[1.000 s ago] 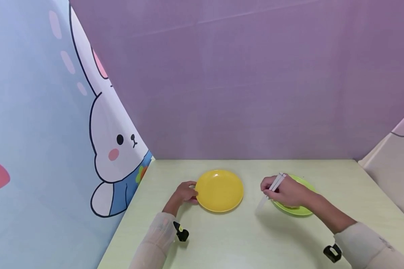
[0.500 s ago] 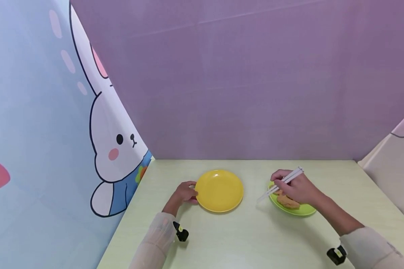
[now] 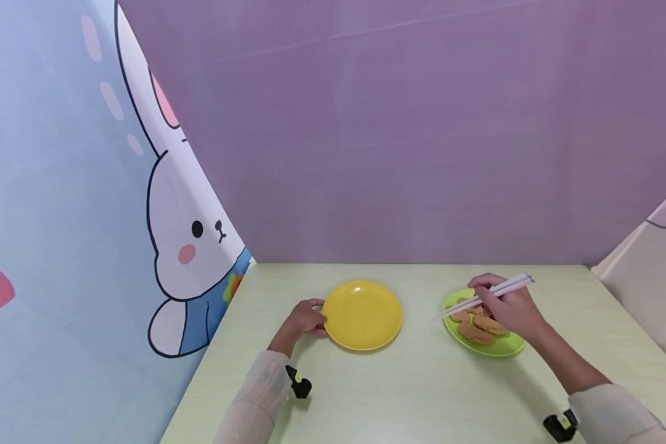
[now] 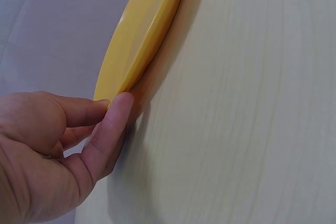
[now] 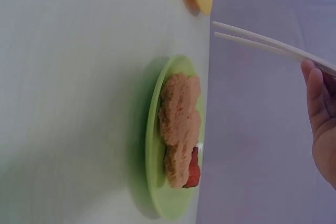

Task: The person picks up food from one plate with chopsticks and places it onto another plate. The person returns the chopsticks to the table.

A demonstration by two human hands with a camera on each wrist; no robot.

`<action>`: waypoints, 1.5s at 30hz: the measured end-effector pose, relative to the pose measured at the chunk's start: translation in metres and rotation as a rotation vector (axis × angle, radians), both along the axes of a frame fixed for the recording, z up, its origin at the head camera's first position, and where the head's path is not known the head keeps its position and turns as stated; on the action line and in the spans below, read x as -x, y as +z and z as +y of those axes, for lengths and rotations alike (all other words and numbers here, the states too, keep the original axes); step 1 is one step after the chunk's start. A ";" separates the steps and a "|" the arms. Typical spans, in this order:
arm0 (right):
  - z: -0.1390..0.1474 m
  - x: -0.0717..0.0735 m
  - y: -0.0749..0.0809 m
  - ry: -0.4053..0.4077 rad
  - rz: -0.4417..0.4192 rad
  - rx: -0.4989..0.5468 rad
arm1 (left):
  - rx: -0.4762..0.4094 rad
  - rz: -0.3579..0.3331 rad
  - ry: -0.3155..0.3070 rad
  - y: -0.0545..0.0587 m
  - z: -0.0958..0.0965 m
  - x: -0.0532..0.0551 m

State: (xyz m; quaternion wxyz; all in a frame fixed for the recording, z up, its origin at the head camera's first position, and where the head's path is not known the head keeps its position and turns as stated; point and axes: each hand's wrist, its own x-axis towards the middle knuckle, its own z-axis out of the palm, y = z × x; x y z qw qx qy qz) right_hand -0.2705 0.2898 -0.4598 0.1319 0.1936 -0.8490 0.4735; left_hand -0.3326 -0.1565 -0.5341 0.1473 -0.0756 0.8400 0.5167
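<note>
My left hand pinches the left rim of a round yellow plate between thumb and fingers; the left wrist view has the plate's edge in that pinch. Nothing lies on the yellow plate. My right hand holds a pair of white chopsticks above a green plate, tips pointing left. Several brown pieces that look like fried chicken lie on the green plate. Beside them in the right wrist view is a red piece. The chopstick tips are slightly apart with nothing between them.
Both plates stand on a pale wood-grain table. A purple cloth backdrop rises behind it, and a blue panel with a cartoon rabbit borders the left. A pale panel borders the right.
My right hand has moved right with the chopsticks, which now lie flatter, uncovering the brown pieces on the green plate. My left hand and the yellow plate have stayed in place.
</note>
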 end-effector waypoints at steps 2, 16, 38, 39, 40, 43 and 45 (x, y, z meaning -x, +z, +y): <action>0.005 0.000 -0.003 -0.016 -0.019 0.029 | -0.011 0.006 -0.003 -0.002 -0.001 0.001; 0.028 -0.001 -0.017 -0.119 -0.032 0.100 | -0.019 -0.001 -0.003 -0.001 0.000 0.000; 0.046 0.004 -0.027 -0.092 -0.001 0.106 | 0.004 -0.014 -0.008 0.000 0.000 0.000; 0.047 0.005 -0.028 -0.089 -0.001 0.102 | 0.007 -0.016 -0.009 0.001 0.001 0.000; 0.048 0.006 -0.028 -0.087 -0.002 0.099 | 0.007 -0.018 -0.009 0.001 0.001 0.000; 0.049 0.006 -0.028 -0.088 0.001 0.086 | 0.003 -0.028 -0.009 0.002 0.001 0.000; 0.050 0.007 -0.028 -0.089 0.004 0.080 | 0.002 -0.033 -0.008 0.002 0.002 0.001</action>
